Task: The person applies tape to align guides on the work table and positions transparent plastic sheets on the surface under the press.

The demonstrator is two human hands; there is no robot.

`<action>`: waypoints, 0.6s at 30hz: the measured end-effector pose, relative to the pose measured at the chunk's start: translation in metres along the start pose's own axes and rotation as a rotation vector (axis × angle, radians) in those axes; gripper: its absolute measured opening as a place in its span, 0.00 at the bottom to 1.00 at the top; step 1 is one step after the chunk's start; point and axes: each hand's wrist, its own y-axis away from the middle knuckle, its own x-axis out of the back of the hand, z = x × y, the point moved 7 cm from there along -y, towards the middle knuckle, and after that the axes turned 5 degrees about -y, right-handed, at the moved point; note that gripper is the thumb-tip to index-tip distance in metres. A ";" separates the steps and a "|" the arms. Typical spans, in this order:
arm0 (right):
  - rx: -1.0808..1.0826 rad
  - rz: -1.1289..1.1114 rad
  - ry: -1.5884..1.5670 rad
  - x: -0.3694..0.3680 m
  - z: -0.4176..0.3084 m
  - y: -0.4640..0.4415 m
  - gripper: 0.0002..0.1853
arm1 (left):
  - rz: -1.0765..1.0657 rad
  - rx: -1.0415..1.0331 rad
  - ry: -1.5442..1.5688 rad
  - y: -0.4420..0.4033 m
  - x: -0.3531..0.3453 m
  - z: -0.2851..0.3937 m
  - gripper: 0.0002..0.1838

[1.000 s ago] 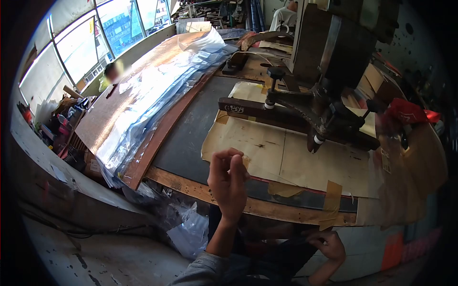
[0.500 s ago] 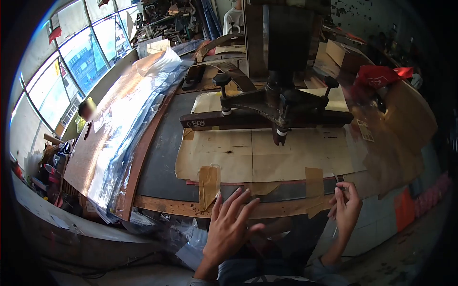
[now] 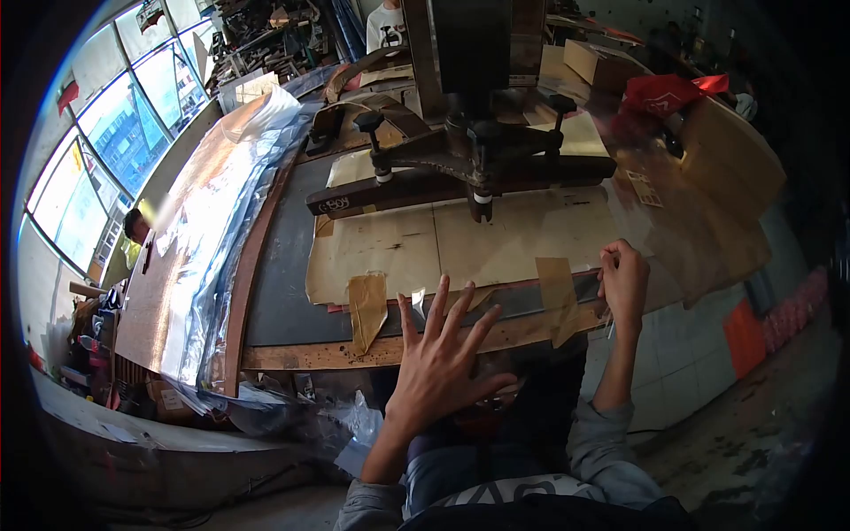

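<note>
My left hand (image 3: 441, 358) is spread open, palm down, over the front edge of the worktable (image 3: 310, 356). Close to its fingertips is a small shiny piece (image 3: 419, 303) on the dark work surface. My right hand (image 3: 625, 281) is closed in a pinch at the front right of the cardboard sheet (image 3: 513, 239). A thin pale stick-like end (image 3: 609, 329) shows below that hand; what the fingers grip is mostly hidden. Strips of brown tape (image 3: 367, 310) lie across the sheet's front edge. Over the sheet stands a dark press head (image 3: 478, 146) with a long crossbar (image 3: 460, 188).
Clear plastic sheeting (image 3: 221, 230) covers a brown board on the left. A red bag (image 3: 664, 93) and a cardboard box (image 3: 602, 66) are at the back right. One person (image 3: 386, 26) stands behind the press; another (image 3: 135, 228) is near the windows.
My right hand has moved up and forward to the sheet's edge, still pinched. My left hand has reached slightly forward with fingers spread. The view has shifted, and the person behind shows more.
</note>
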 end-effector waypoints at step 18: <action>0.113 -0.116 -0.164 -0.047 -0.013 -0.023 0.08 | 0.205 0.074 -0.132 0.028 0.012 -0.034 0.21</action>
